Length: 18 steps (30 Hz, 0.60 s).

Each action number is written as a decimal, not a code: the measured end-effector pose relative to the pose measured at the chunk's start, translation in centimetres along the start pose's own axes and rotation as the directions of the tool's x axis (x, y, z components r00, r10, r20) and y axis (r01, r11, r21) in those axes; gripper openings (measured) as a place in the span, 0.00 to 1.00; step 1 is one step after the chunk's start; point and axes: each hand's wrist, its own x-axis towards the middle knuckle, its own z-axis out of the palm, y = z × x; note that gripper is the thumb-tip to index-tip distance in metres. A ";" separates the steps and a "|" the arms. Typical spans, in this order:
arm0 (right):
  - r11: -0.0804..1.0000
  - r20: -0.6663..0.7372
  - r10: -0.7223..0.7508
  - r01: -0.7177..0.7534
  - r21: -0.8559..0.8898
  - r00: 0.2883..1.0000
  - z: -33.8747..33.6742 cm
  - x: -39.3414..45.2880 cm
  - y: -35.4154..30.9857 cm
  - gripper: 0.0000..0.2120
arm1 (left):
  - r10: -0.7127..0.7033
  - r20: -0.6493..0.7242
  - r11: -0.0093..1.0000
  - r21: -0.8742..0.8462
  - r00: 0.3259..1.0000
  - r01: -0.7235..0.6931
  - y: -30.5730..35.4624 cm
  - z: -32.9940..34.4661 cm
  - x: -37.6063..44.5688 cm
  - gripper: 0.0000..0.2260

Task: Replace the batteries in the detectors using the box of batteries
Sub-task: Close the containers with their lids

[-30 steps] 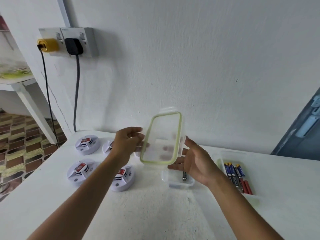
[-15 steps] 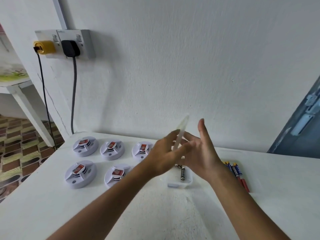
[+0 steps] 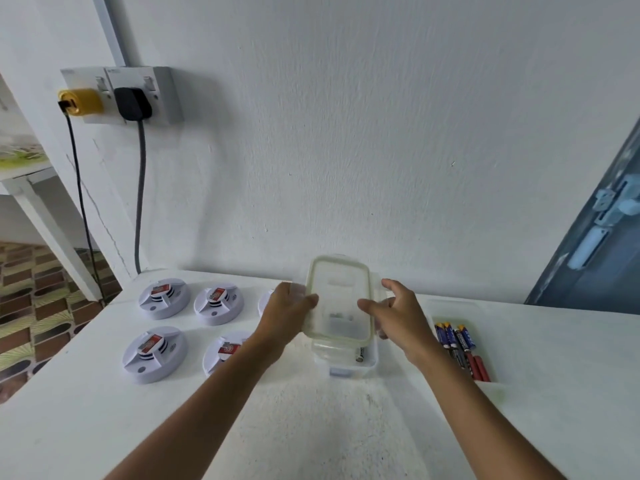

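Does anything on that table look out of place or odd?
Nothing looks spilled or broken. The clear lid is off its small container, tilted, held by the left hand and right hand.

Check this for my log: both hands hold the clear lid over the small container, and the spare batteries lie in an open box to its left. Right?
Not quite. The head view shows the batteries in the open box to the right of the small container. The left hand and right hand do hold the lid over it.

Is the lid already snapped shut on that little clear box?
No: both hands, left hand and right hand, hold the lid tilted above the open clear container.
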 end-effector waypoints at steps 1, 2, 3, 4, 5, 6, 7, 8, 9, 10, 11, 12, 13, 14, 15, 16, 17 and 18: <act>0.999 -0.009 0.005 -0.005 -0.041 1.000 0.0 0.1 0.5 0.34 | 0.007 -0.037 0.981 0.193 0.999 0.000 -0.8 0.0 0.3 0.08; 0.996 -0.010 0.010 -0.010 -0.085 1.000 0.1 0.2 1.0 0.34 | 0.012 -0.047 0.945 0.327 0.999 0.004 -1.5 0.0 0.6 0.12; 0.992 -0.001 0.017 -0.017 -0.123 1.000 0.2 0.3 1.4 0.34 | 0.011 -0.043 0.909 0.417 0.999 0.008 -2.0 0.0 0.9 0.16; 0.989 0.009 0.028 -0.026 -0.148 1.000 0.3 0.3 1.9 0.35 | 0.002 -0.036 0.881 0.474 0.999 0.015 -2.6 0.0 1.0 0.19; 0.985 0.016 0.039 -0.036 -0.169 0.999 0.5 0.3 2.3 0.35 | -0.018 -0.032 0.866 0.499 0.999 0.031 -3.0 0.0 1.0 0.21; 0.982 0.021 0.043 -0.038 -0.184 0.999 0.6 0.4 2.8 0.35 | -0.036 -0.029 0.860 0.509 0.999 0.046 -3.4 0.1 1.0 0.22; 0.979 0.021 0.044 -0.039 -0.198 0.999 0.7 0.4 3.1 0.35 | -0.048 -0.025 0.857 0.512 0.999 0.054 -3.8 0.1 1.0 0.23; 0.976 0.019 0.044 -0.039 -0.214 0.999 0.8 0.7 3.4 0.35 | -0.055 -0.018 0.856 0.513 0.998 0.057 -4.1 0.3 1.0 0.23; 0.972 0.018 0.047 -0.041 -0.230 0.999 0.8 0.8 3.8 0.35 | -0.065 -0.013 0.857 0.512 0.998 0.062 -4.2 0.4 1.0 0.23; 0.970 0.019 0.049 -0.043 -0.240 0.999 0.9 1.0 4.0 0.36 | -0.074 -0.013 0.860 0.506 0.997 0.071 -4.4 0.5 1.0 0.23; 0.969 0.022 0.050 -0.043 -0.243 0.998 0.9 1.1 4.1 0.36 | -0.083 -0.014 0.864 0.497 0.996 0.079 -4.5 0.5 1.2 0.24; 0.969 0.028 0.050 -0.042 -0.245 0.998 0.9 1.3 4.2 0.36 | -0.088 -0.017 0.867 0.490 0.996 0.085 -4.7 0.5 1.3 0.24; 0.968 0.033 0.050 -0.040 -0.247 0.998 0.9 1.3 4.2 0.36 | -0.088 -0.022 0.871 0.483 0.996 0.088 -5.0 0.4 1.4 0.25; 0.968 0.036 0.048 -0.037 -0.249 0.998 0.9 1.4 4.4 0.35 | -0.085 -0.028 0.875 0.476 0.996 0.088 -5.3 0.4 1.4 0.25; 0.967 0.034 0.048 -0.038 -0.253 0.998 0.8 1.4 4.4 0.35 | -0.080 -0.034 0.880 0.468 0.996 0.087 -5.4 0.4 1.4 0.26; 0.965 0.032 0.050 -0.040 -0.261 0.998 0.7 1.5 4.6 0.35 | -0.083 -0.038 0.883 0.460 0.996 0.092 -5.7 0.4 1.4 0.27; 0.962 0.031 0.057 -0.046 -0.268 0.998 0.7 1.7 4.7 0.36 | -0.090 -0.034 0.891 0.444 0.995 0.096 -5.9 0.5 1.4 0.27; 0.961 0.037 0.066 -0.053 -0.271 0.997 0.7 1.7 4.8 0.36 | -0.105 -0.025 0.898 0.427 0.994 0.106 -6.0 0.6 1.4 0.27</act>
